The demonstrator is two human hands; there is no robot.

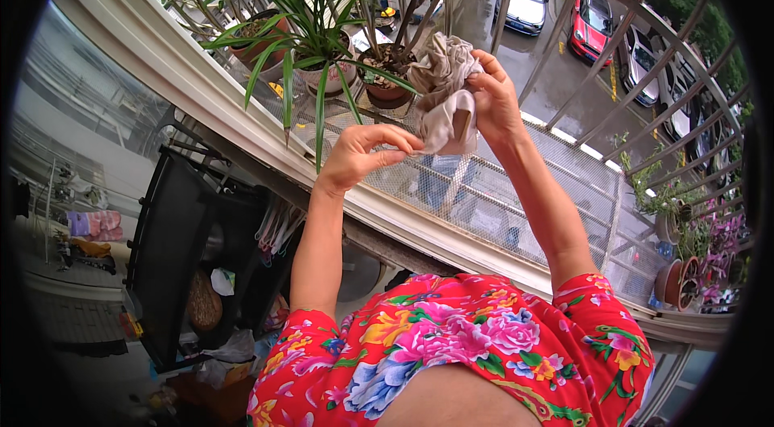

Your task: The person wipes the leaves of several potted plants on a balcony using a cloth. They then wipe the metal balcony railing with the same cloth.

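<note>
A crumpled grey-beige cloth [446,79] hangs between my hands, over the wire mesh floor of a window cage. My right hand [496,94] grips its right side near the top, thumb and fingers pressed on the fabric. At the lower left, my left hand [372,152] pinches an edge of the same cloth between thumb and fingers. Just left of the cloth stands a brown pot [387,85] with woody stems. Beside that pot, a long-leaved green plant [320,34] grows from a white pot [329,73], and its leaves droop towards my left hand.
Metal bars [635,9] enclose the cage, with parked cars below. A white window frame [417,212] runs diagonally under my forearms. At the right are more flower pots [677,282]. A black rack [181,245] and several hangers [281,227] are at the lower left.
</note>
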